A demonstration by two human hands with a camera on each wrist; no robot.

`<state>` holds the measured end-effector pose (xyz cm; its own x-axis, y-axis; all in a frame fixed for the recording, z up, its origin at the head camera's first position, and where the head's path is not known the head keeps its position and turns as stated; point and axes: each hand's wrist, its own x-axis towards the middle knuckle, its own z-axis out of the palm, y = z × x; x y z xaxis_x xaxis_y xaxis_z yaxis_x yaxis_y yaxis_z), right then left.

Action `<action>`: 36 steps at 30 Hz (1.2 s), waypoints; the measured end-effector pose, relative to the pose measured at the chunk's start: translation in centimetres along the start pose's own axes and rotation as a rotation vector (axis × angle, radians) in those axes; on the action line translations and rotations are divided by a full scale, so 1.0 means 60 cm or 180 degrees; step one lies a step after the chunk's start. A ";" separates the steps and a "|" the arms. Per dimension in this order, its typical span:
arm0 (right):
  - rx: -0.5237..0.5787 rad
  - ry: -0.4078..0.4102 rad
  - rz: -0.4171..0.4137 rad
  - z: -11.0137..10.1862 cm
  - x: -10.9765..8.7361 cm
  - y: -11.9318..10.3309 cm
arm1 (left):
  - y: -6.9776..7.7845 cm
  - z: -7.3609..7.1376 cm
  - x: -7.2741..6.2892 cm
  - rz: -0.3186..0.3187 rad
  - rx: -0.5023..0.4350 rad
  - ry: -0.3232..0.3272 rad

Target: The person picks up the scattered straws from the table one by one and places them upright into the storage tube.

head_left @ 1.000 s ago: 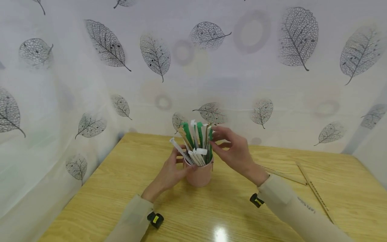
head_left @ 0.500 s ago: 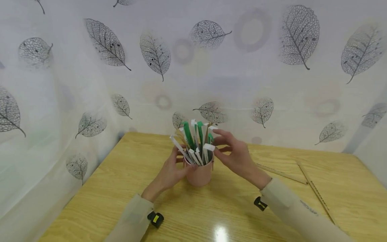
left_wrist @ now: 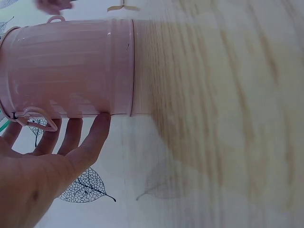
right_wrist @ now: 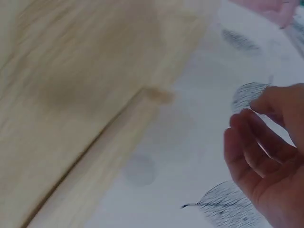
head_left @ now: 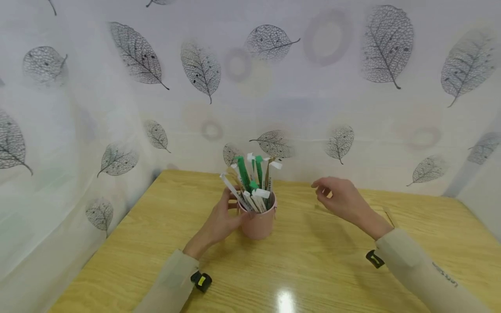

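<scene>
A small pink bucket [head_left: 257,226] with little side handles stands upright on the table. White, green and brown slim strips [head_left: 250,178], several with folded-over ends and some with print, stick out of it. My left hand [head_left: 219,221] holds the bucket from its left, thumb at the front and fingers round the far side. In the left wrist view the fingertips touch the pink wall beside a handle. To the right of the bucket, my right hand [head_left: 340,200] hovers over the table with loosely bent fingers. Nothing shows between them in the right wrist view [right_wrist: 266,152].
Right of the bucket a thin brown stick [head_left: 389,215] lies on the wooden table [head_left: 309,265], partly hidden by my right arm. A leaf-printed white cloth [head_left: 297,108] rises behind the table and along its left side.
My right hand has moved from the strips to the right, away from the bucket. A green strip and a white-ended one have shifted within the bucket. My left hand stays put.
</scene>
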<state>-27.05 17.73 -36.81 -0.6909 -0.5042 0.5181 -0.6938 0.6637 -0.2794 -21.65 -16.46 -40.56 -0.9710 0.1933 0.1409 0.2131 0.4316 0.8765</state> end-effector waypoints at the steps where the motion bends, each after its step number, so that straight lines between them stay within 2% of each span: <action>1: -0.0065 -0.0223 0.0123 0.001 -0.005 0.008 | -0.001 -0.001 0.000 0.0014 0.0017 0.0006; 3: -0.0184 -0.0567 0.0258 0.003 -0.014 0.024 | -0.002 -0.002 0.001 0.0032 0.0056 0.0008; 5: -0.0284 -0.0798 0.0291 0.007 -0.022 0.036 | -0.003 -0.002 0.001 0.0039 0.0068 0.0000; 10: -0.0445 -0.1158 0.0199 0.012 -0.030 0.049 | -0.004 -0.001 0.003 0.0046 0.0068 0.0013; 14: -0.0449 -0.1369 0.0196 0.015 -0.027 0.049 | -0.005 -0.001 0.003 0.0061 0.0077 0.0034; 18: -0.0363 -0.1420 0.0163 0.020 -0.030 0.055 | -0.006 -0.001 0.003 0.0056 0.0082 0.0037; 24: -0.0318 -0.1266 -0.0103 0.027 -0.046 0.071 | -0.004 0.001 0.002 0.0062 0.0086 0.0014; 36: -0.0349 -0.1249 -0.0083 0.033 -0.049 0.072 | -0.003 -0.001 0.002 0.0059 0.0097 -0.0021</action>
<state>-28.43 20.99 -41.13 -0.7131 -0.6801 0.1702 -0.7010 0.6922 -0.1714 -21.79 -16.59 -40.66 -0.9662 0.2072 0.1537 0.2342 0.4546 0.8593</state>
